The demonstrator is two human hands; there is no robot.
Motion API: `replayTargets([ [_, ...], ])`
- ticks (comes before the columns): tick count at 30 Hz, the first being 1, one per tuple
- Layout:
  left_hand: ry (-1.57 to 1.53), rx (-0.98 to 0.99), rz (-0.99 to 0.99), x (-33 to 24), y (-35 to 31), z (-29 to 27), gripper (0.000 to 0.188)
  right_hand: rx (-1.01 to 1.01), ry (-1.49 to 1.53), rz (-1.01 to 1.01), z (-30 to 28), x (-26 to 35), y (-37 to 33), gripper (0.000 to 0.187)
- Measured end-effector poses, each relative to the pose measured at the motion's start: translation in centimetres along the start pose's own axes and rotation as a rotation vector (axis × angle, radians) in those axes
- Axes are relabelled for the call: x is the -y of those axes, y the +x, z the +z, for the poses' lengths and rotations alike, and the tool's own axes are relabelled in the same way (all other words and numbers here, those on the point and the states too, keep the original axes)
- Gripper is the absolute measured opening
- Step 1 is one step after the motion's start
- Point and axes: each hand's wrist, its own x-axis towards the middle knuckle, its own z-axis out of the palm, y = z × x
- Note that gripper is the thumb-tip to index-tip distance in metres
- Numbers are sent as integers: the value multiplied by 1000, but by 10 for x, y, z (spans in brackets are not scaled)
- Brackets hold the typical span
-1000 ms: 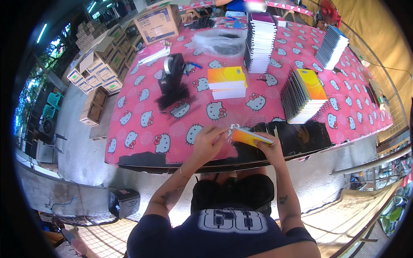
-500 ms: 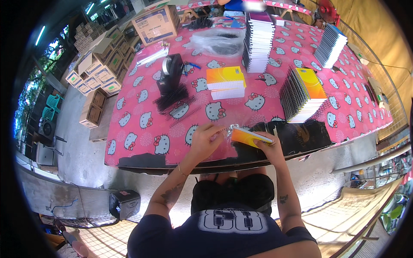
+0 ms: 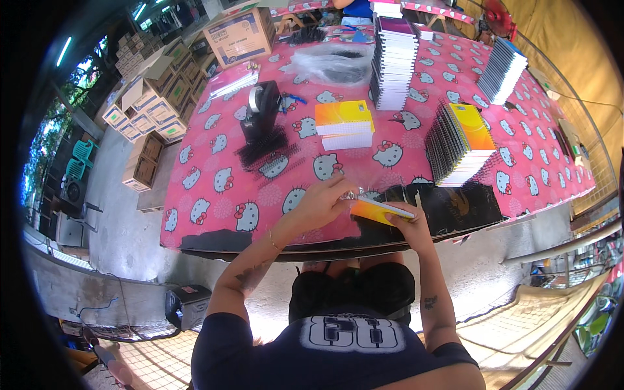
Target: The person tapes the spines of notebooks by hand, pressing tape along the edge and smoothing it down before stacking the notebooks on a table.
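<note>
A notebook (image 3: 375, 212) with a yellow-orange cover lies tilted over the near edge of the table. My right hand (image 3: 409, 221) grips its right end, thumb on the cover. At its left end my left hand (image 3: 328, 198) has its fingers bent together beside a shiny, clear strip (image 3: 354, 193); what they pinch is too small to make out. Just beyond are a small pile of yellow notebooks (image 3: 344, 119) and, to the right, a taller spiral-bound stack (image 3: 460, 146). Loose black binding coils (image 3: 263, 151) lie left of my hands, beside a black tape dispenser (image 3: 260, 114).
A tall notebook stack (image 3: 393, 65) stands at the back, with a clear plastic bag (image 3: 331, 64) to its left. Another stack (image 3: 502, 70) is at far right. A cardboard box (image 3: 238, 38) sits at the back left. Black patches (image 3: 455, 205) show along the table's near edge.
My left hand has moved right and slightly up, closer to the notebook's left end, covering part of the shiny strip. My right hand keeps its grip on the notebook.
</note>
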Motion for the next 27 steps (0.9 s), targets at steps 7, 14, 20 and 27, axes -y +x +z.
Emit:
replayTargets([
  [7,417,42,102,-4,6,5,41,15,32,7,4,14,-8,26],
  [14,578,-214,31,-52,-49,88,60,-129,119,40,6,35,-20,29],
  [20,449,82,160,-35,18,4,34,-63,52,-22,1,42,-19,26],
  [27,340,31,277,-40,23,-1,20,-20,72,-44,-2,47,-22,26],
])
